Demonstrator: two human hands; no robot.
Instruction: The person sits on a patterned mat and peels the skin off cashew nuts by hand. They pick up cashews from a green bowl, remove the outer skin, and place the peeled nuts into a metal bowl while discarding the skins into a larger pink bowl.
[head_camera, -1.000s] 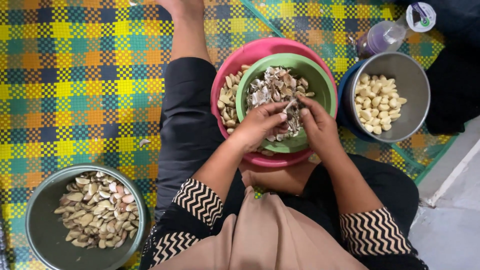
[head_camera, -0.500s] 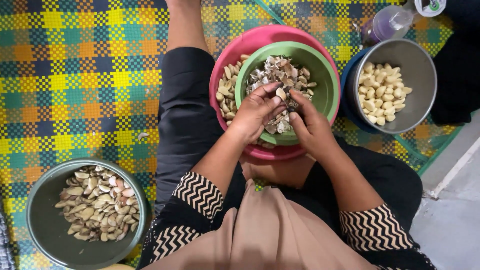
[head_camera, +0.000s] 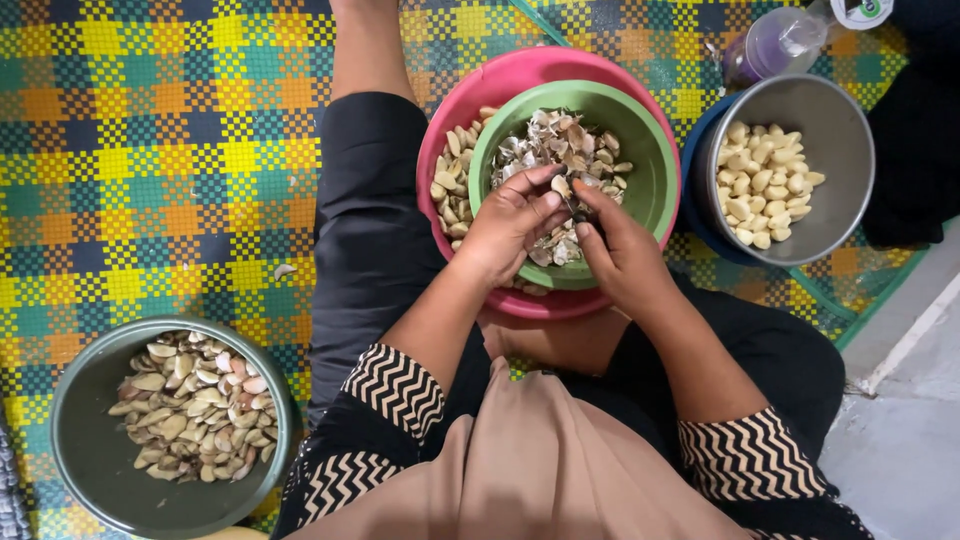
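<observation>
Green plastic makes the bowl (head_camera: 640, 180) that sits inside a bigger pink bowl (head_camera: 500, 90), and both rest on the person's lap above a bright checked mat (head_camera: 150, 150). The green bowl is full of dry garlic skins (head_camera: 545, 140), and unpeeled cloves (head_camera: 455, 185) lie in the gap of the pink bowl on its left side. The left hand (head_camera: 510, 225) and the right hand (head_camera: 620, 250) meet over the near side of the green bowl. Their fingers are curled close, pinching one small garlic clove (head_camera: 562, 188) between the fingertips; a thin dark thing shows there too, maybe a small blade, but it is too small to be sure. A steel bowl (head_camera: 850, 140) of peeled cloves sits by the right edge of the mat, with a clear plastic bottle (head_camera: 775, 42) just behind it. A grey bowl (head_camera: 80, 450) of more cloves sits at the near left corner. The clove is small and smooth, so it could slip from the fingertips and fall in with the skins. If that is a blade, a slip could nick a finger. The bowls could also tip if the lap moves.
</observation>
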